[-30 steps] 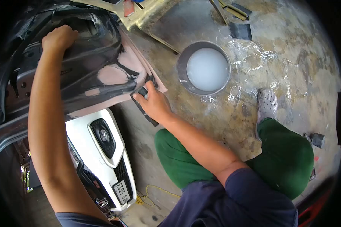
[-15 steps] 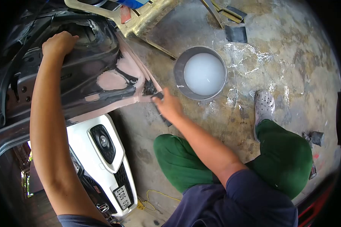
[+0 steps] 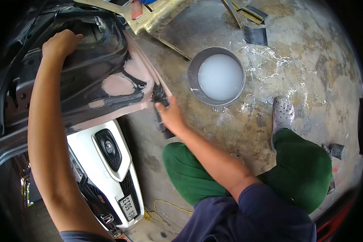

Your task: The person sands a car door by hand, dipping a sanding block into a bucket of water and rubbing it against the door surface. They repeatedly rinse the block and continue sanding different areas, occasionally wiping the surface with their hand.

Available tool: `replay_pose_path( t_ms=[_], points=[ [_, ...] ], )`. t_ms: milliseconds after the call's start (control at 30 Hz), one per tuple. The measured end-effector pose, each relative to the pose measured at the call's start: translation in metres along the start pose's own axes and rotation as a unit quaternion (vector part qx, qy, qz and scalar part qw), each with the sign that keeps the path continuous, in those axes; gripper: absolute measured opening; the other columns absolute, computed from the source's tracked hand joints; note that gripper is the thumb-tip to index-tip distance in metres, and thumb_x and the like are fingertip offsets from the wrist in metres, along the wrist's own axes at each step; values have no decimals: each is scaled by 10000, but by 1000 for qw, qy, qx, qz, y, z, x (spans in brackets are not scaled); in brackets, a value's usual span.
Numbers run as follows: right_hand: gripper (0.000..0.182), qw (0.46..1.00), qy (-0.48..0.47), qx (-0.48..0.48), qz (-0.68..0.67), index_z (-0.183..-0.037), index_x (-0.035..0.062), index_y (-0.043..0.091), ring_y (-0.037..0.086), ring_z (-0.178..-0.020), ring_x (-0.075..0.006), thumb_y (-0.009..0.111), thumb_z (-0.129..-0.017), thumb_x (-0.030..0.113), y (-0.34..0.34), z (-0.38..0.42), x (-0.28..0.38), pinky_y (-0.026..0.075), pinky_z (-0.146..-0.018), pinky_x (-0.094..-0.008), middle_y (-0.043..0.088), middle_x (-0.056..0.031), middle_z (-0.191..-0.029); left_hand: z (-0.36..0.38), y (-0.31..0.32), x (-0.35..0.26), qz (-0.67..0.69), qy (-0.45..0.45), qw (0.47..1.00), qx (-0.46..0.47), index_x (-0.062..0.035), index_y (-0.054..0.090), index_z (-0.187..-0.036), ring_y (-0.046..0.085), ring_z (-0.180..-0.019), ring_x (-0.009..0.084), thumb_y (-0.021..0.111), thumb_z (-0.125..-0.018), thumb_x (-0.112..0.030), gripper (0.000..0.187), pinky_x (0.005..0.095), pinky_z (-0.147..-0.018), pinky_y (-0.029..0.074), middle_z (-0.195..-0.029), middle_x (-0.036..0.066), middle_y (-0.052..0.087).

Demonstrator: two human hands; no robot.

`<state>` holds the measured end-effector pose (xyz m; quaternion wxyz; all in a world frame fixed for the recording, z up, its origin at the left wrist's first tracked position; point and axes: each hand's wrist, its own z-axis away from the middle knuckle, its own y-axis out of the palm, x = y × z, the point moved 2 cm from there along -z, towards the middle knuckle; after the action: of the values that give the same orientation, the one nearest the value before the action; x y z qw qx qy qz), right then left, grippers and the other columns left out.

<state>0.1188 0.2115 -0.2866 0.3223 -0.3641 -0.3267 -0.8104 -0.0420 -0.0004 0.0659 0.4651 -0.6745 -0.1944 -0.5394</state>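
Note:
A dark car body panel with patches of pinkish filler fills the upper left. My left hand is closed at the panel's upper part, its fingers curled over and partly hidden. At the panel's lower right corner, my right hand grips a black strip of sandpaper, pressed near the filler-covered edge. The strip's lower end sticks out below the fingers. To the right of that hand stands a grey bucket with cloudy whitish water in it.
Below the panel is a white car front with a headlight. A worn yellowish chair stands at the top. Black sheets lie on the wet concrete floor. A yellow cord is near the car.
My right hand has moved slightly left and down with the sandpaper along the panel's corner. My left hand stays at the panel. The view has shifted slightly.

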Motion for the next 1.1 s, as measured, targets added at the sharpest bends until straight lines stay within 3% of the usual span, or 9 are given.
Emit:
replay_pose_path(
  t_ms=[133, 233, 267, 367, 667, 767, 900, 1033, 1100],
  points=[
    [578, 1000, -9, 13, 27, -1292, -27, 451, 653, -1075, -513, 662, -955, 393, -8, -5, 0, 501, -946, -545, 684, -319, -1118, 4, 1, -7, 0, -2, 1000, 10, -85, 739, -1222, 653, -1230, 384, 550, -996, -559, 558, 504, -1037, 497, -1295, 178, 702],
    [569, 991, -94, -86, 43, -1278, -30, 452, 669, -1036, -509, 656, -956, 393, 15, -3, -4, 508, -935, -538, 704, -301, -1059, 1, -3, -3, 1, -15, 1000, 1, -86, 739, -1224, 649, -1238, 382, 550, -994, -560, 560, 504, -1041, 495, -1290, 180, 704],
    [543, 999, -30, 7, 7, -1263, -17, 453, 687, -995, -490, 652, -959, 386, -4, 13, 30, 517, -915, -536, 718, -278, -1015, -1, -1, -4, 9, -15, 1000, 1, -86, 738, -1227, 648, -1239, 382, 550, -995, -560, 561, 504, -1042, 494, -1291, 182, 703],
    [542, 998, -5, 45, 36, -1279, 1, 448, 685, -1016, -483, 653, -959, 388, -20, -1, 15, 515, -920, -538, 714, -284, -1050, 4, 0, -7, 4, -6, 1000, 10, -87, 733, -1238, 648, -1241, 381, 545, -996, -563, 566, 504, -1046, 491, -1292, 186, 702],
    [482, 980, -72, 2, 187, -1253, 11, 472, 709, -918, -469, 640, -975, 367, -13, -8, 17, 550, -812, -545, 729, -250, -988, 7, 1, -2, -6, -12, 1000, 18, -90, 727, -1256, 638, -1250, 397, 547, -1000, -561, 565, 507, -1056, 482, -1307, 197, 693],
    [503, 977, -141, 1, 158, -1257, 3, 471, 686, -975, -497, 649, -976, 381, -14, 14, 54, 529, -835, -572, 709, -314, -1024, 4, 3, -9, -7, -18, 1000, 8, -95, 729, -1253, 637, -1254, 393, 542, -1000, -566, 566, 506, -1060, 479, -1311, 195, 691],
    [472, 981, -63, 26, 183, -1279, 19, 479, 705, -946, -465, 640, -979, 347, -20, -10, 26, 546, -831, -547, 730, -253, -1004, 9, 3, -4, -17, -4, 1000, 9, -97, 731, -1250, 641, -1254, 377, 535, -1000, -578, 577, 507, -1063, 476, -1305, 180, 699],
    [525, 983, -153, -18, 100, -1291, -1, 476, 688, -961, -497, 664, -968, 367, -6, 0, 25, 529, -818, -561, 710, -310, -1002, 11, 4, -12, -16, -18, 1000, 7, -96, 730, -1256, 645, -1250, 374, 531, -1002, -578, 580, 503, -1065, 474, -1293, 172, 707],
    [531, 984, -105, 0, 142, -1305, 4, 470, 688, -966, -495, 663, -969, 368, -16, -12, 17, 532, -826, -556, 713, -303, -1006, 10, 0, -7, -6, -14, 1000, 13, -94, 727, -1264, 644, -1251, 376, 531, -1002, -578, 584, 500, -1066, 474, -1295, 178, 705]
  ],
)
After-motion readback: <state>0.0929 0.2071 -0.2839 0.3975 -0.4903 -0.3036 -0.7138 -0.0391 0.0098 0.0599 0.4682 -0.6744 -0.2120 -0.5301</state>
